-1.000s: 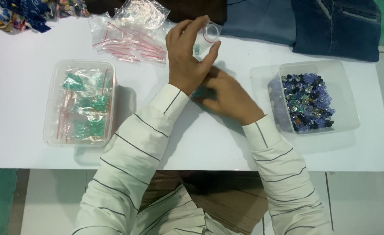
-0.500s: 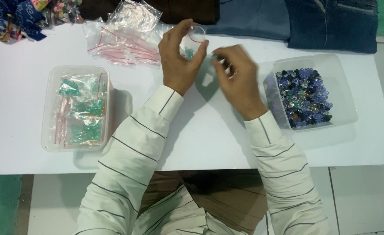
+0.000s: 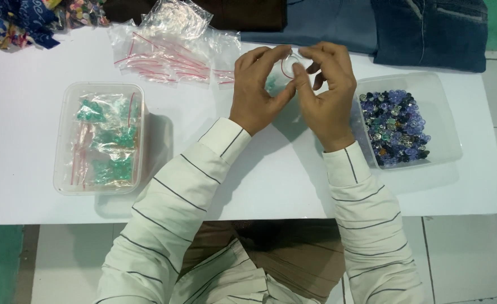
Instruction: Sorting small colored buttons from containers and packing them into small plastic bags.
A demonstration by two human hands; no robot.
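Both my hands are raised over the middle of the white table (image 3: 29, 141), holding one small clear zip bag (image 3: 285, 76) with a red seal strip and greenish beads inside. My left hand (image 3: 257, 93) pinches its left edge with thumb and fingers. My right hand (image 3: 327, 90) pinches the right side of the bag's top. The bag's lower part is hidden behind my fingers.
A clear tub (image 3: 99, 138) of filled small bags with green beads stands at the left. A clear tray (image 3: 445, 121) of blue and purple beads (image 3: 394, 126) sits at the right. A pile of empty zip bags (image 3: 169, 48) lies behind. Folded jeans (image 3: 428, 31) lie at the far edge.
My right hand rose from the table to join the left at the small bag. The clear cup seen in the left hand a second ago is no longer visible.
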